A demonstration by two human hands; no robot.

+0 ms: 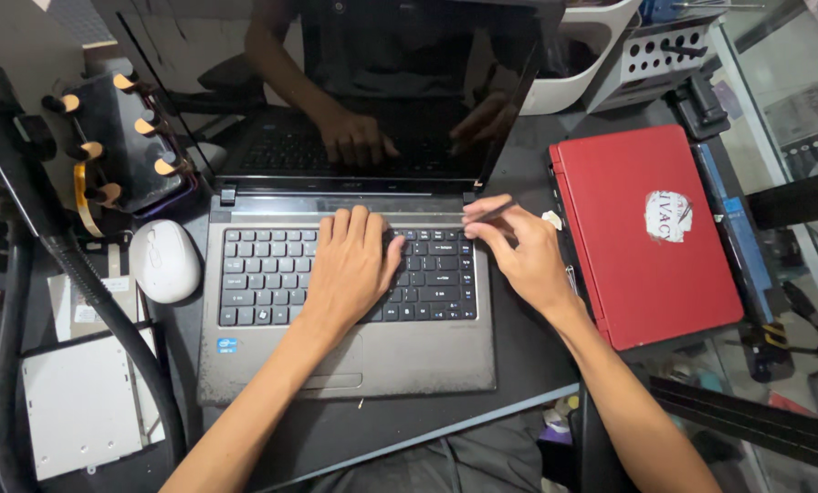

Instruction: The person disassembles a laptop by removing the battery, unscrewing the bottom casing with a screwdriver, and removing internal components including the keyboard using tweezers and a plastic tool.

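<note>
An open grey laptop (272, 365) with a black keyboard and a dark, switched-off screen (372, 82) lies in front of me. My left hand (350, 265) rests flat on the middle of the keyboard, fingers together and pointing at the hinge. My right hand (519, 251) sits over the keyboard's upper right corner, pinching a thin dark tool (493, 212) whose tip lies near the hinge strip. Both hands are mirrored in the screen.
A closed red laptop (651, 274) with a white sticker lies to the right. A white mouse (162, 260) sits left of the keyboard, with a black hose (108, 310), a silver drive caddy (80, 402) and a black holder of tips (121, 137). White trays stand behind.
</note>
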